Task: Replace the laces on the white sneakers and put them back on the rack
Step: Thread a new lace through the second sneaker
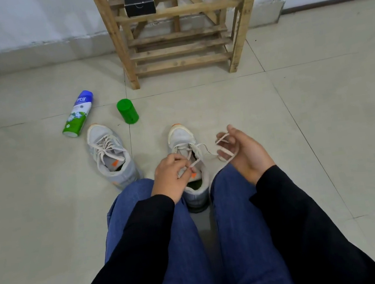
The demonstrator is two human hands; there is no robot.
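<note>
Two white sneakers stand on the tiled floor. The left sneaker [110, 154] is fully laced and stands apart, toe pointing away. Between my knees sits the right sneaker [182, 140], partly laced. My left hand [171, 177] hovers over its tongue and pinches one strand of the beige lace [203, 150]. To the shoe's right, my right hand [244, 151] is raised palm up, with the other end of that lace looped round its curled fingers. The wooden rack [179, 48] stands against the wall straight ahead.
A spray can [77, 114] with a blue cap lies on the floor at the left, and a green cap [127, 111] stands beside it. A black box [139, 0] sits on an upper rack shelf. My jeans-clad knees flank the shoe.
</note>
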